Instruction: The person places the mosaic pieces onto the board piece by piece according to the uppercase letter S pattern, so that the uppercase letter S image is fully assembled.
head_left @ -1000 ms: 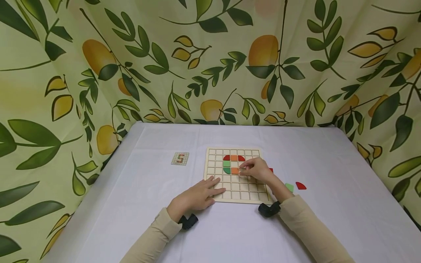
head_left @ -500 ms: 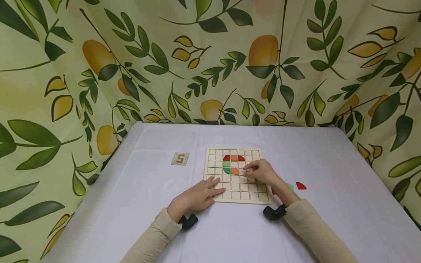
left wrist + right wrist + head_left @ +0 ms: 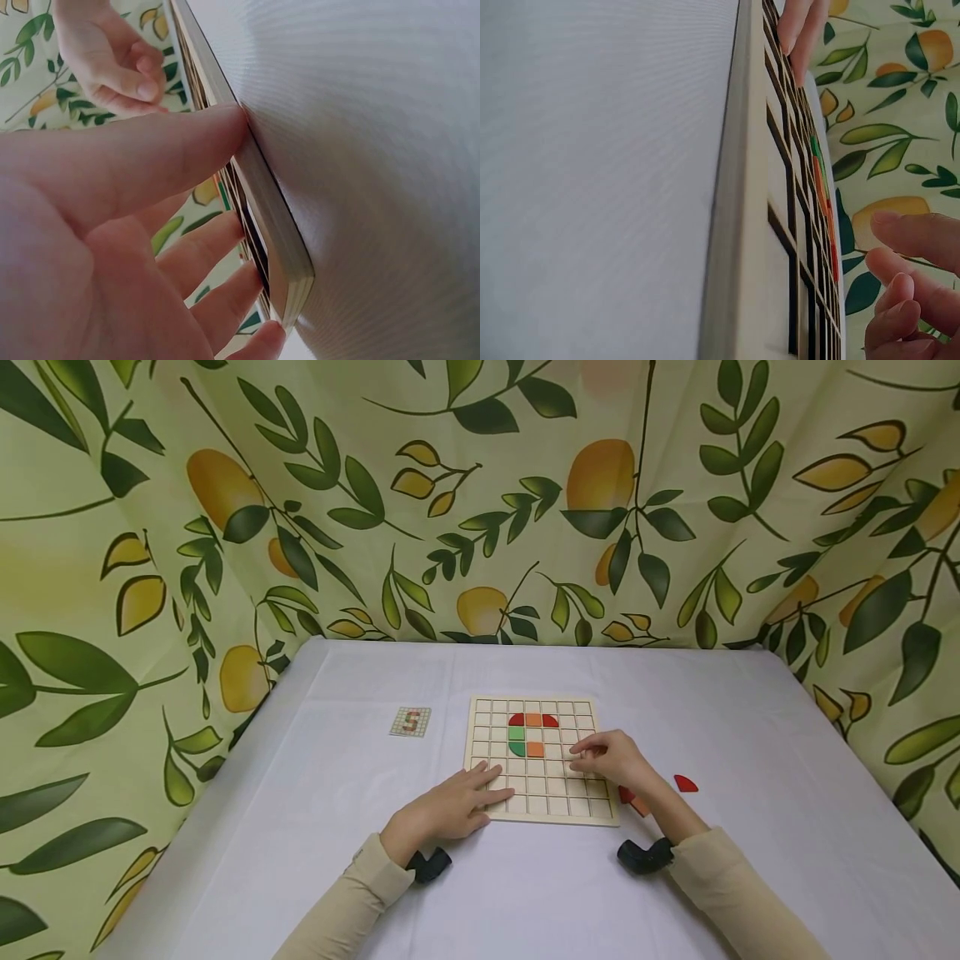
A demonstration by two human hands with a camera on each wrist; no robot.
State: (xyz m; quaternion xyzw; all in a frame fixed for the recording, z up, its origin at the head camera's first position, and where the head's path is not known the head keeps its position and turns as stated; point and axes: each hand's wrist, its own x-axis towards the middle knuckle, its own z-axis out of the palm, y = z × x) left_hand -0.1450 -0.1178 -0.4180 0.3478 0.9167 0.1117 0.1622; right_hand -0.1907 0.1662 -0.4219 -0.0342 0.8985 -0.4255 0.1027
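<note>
My left hand [image 3: 452, 802] rests spread on the front left corner of a pale wooden grid board [image 3: 551, 787]. In the left wrist view its thumb lies against the board's edge [image 3: 279, 202]. My right hand [image 3: 611, 756] hovers over the board's right part. In the right wrist view the right hand's thumb and forefinger [image 3: 930, 236] stand apart with nothing visible between them. Inset in the grid are red quarter-round tiles [image 3: 550, 721], an orange square tile [image 3: 535, 749], another orange tile [image 3: 533, 720], a light green square [image 3: 517, 734] and a dark green quarter-round [image 3: 517, 749].
A small card [image 3: 410, 722] with an S pattern on a grid lies left of the board. Right of the board are a loose red quarter-round tile [image 3: 686, 783], an orange tile [image 3: 641, 807] and a red piece [image 3: 626, 794], partly behind my right forearm. A leaf-patterned curtain [image 3: 480, 527] hangs behind the table.
My right hand has drawn back to the right, away from the orange tile in the lower row. The forearm now covers the loose light green tile. The left hand has stayed put.
</note>
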